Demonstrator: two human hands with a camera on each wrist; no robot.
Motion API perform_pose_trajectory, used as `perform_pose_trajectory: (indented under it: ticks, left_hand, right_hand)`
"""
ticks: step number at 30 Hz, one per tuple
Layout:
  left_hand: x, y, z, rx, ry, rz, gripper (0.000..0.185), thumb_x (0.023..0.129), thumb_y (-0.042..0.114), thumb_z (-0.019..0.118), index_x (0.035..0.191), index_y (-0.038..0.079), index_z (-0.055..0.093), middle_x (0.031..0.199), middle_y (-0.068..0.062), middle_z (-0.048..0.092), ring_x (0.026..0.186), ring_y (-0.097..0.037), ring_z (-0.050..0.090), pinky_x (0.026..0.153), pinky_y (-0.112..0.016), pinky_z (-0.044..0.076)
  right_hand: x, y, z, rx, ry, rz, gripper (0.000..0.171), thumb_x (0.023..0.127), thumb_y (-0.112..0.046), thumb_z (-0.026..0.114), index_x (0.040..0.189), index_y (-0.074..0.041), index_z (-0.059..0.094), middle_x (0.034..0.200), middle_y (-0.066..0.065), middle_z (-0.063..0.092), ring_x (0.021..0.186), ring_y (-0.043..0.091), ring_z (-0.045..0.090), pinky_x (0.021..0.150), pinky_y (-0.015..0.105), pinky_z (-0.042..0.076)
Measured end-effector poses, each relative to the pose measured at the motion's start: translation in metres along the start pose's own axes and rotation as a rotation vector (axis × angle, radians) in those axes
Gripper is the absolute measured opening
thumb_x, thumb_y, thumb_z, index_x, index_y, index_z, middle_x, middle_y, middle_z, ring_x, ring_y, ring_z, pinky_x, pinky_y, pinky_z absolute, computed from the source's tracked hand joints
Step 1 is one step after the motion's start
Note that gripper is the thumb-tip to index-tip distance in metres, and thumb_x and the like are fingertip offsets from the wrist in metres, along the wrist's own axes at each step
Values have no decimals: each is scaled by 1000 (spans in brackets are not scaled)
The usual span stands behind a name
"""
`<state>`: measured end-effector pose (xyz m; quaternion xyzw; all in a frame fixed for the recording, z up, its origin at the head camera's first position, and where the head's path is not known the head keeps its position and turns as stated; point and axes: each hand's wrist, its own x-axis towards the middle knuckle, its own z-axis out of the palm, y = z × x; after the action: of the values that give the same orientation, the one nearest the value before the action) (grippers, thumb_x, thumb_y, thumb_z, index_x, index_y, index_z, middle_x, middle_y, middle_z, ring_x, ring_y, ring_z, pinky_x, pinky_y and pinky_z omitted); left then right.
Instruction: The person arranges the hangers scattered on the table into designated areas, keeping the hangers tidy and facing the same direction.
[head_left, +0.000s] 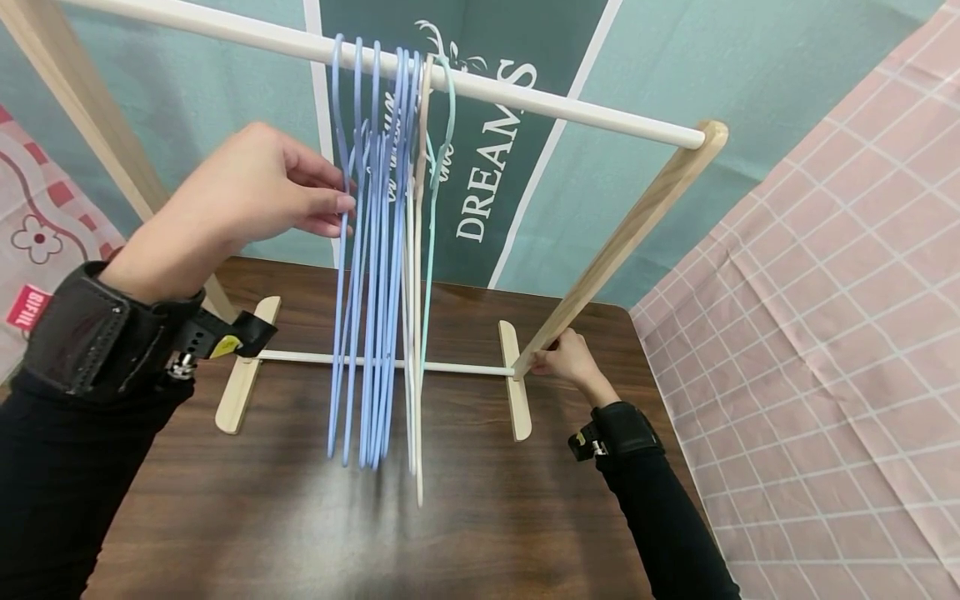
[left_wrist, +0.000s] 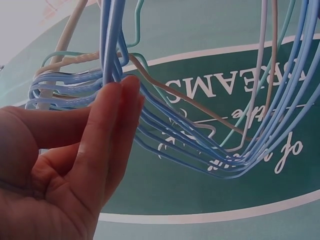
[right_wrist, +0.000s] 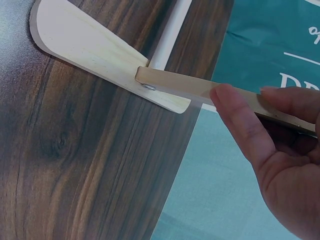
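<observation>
Picking one hanger out of the bunch: left hand (head_left: 247, 196) pinching a blue hanger (head_left: 341, 275) on the rail (head_left: 525, 93), right hand (head_left: 570, 360) gripping the rack leg (head_left: 615, 242) above the counter (head_left: 465, 500). Next, probably lifting the hook clear without dragging neighbours.

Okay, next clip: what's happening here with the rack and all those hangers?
A person stands at a small wooden clothes rack on a dark wood table. Their left hand is up at the bunch of blue hangers hanging from the white top rail, fingertips pinching the outermost one. Their right hand has a grip on the rack's right leg, low down near its foot. A beige and a mint hanger hang beside the blue ones.
</observation>
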<state>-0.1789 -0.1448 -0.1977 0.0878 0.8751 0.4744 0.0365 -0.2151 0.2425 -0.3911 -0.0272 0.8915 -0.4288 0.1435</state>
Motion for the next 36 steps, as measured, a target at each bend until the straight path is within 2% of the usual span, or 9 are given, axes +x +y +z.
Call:
perform_pose_trajectory:
  ticks: [5, 12, 20, 26, 36]
  left_hand:
    - [0, -2, 0, -2, -12, -13, 43, 88, 19, 63, 121, -6, 53, 103, -17, 64, 74, -13, 67, 66, -23, 52]
    - [-4, -4, -1, -19, -13, -27, 48, 89, 21, 61, 127, -6, 48, 103, -17, 64, 74, -13, 67, 67, -24, 52]
    - [-8, -4, -3, -83, -29, -56, 43, 91, 17, 57, 126, -6, 48, 93, -13, 66, 74, -16, 67, 67, -26, 52]
    - [-11, -7, -4, -101, -42, -47, 40, 93, 14, 53, 126, -8, 47, 93, -15, 67, 75, -17, 67, 67, -27, 52]
    - [-24, -23, -5, -9, -15, -9, 36, 94, 14, 50, 124, -5, 50, 97, -16, 66, 75, -12, 66, 65, -25, 52]
  right_hand:
    - [0, -1, 0, -2, 0, -2, 34, 89, 3, 54, 118, 16, 43, 104, 36, 53, 86, 38, 63, 68, 34, 53]
    - [-1, -2, 0, -2, 2, -3, 34, 88, 3, 55, 118, 16, 44, 103, 35, 54, 85, 38, 63, 67, 32, 54]
    - [1, 1, 1, 3, 14, 17, 34, 89, 2, 55, 118, 15, 44, 104, 35, 54, 85, 36, 64, 74, 43, 51]
    - [0, 1, 2, -4, 17, 24, 34, 89, 2, 54, 119, 16, 44, 104, 35, 54, 87, 38, 63, 74, 42, 51]
    - [-3, 1, 2, -30, 22, 15, 33, 90, -1, 53, 118, 16, 46, 102, 34, 56, 87, 40, 62, 73, 41, 52]
